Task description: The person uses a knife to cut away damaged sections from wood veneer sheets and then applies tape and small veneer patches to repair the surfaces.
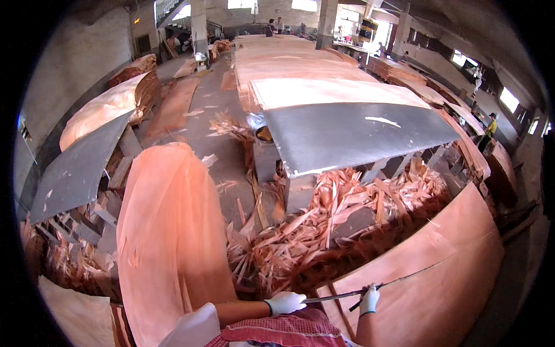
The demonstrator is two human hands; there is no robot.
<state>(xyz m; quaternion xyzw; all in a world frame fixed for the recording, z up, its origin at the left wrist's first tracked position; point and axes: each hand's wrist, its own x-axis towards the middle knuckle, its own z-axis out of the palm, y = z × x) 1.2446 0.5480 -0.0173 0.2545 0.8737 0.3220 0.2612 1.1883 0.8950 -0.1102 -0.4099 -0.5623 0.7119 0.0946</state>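
A thin wooden strip (370, 289) runs low across the lower right of the view, from just in front of the person's body out over a large veneer sheet (439, 272). Both hands hold it. The left hand (286, 302), in a white glove, has its fingers curled shut around the near end of the strip. The right hand (369, 299), also gloved in white, pinches the strip further along, fingers closed on it; a short dark object appears to hang below this hand, but it is too small to identify.

The veneer sheet lies flat at the lower right, directly under the strip. A second veneer sheet (170, 237) bows upward at the left, beside the person's left arm. Between the two sheets lies a heap of veneer scraps (324, 231). Beyond the heap stands a grey metal table (347, 136), with a pale sheet stack (324, 87) extending behind it. A second grey panel (78, 170) sits at far left. A worker in a yellow shirt (491, 126) stands at far right.
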